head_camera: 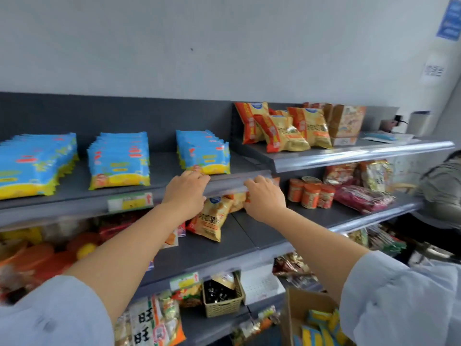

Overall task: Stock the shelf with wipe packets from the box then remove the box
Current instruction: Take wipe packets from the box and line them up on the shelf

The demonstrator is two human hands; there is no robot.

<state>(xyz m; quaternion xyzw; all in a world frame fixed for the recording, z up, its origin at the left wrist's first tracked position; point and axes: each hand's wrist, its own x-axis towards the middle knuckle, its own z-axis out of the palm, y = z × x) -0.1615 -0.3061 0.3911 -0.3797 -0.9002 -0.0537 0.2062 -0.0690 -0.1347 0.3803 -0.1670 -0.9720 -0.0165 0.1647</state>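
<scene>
Two pale blue sleeves (50, 313) frame the bottom corners, with bare forearms reaching up to a dark grey shelf (162, 163). At bottom right stands an open cardboard box (295, 318) with blue and yellow wipe packets (321, 325) still inside. On the shelf, three rows of the same packets stand upright: a left row (37, 163), a middle row (119, 161) and a right row (203, 153). The left hand (185, 193) lies palm down, fingers stretched over the shelf's front rail (229, 182) to the foot of the right row, pinching nothing. The right hand (264, 196) has its fingers bent over the same rail; I cannot tell whether it grips. Orange and gold snack bags (282, 128) fill the next shelf to the right
</scene>
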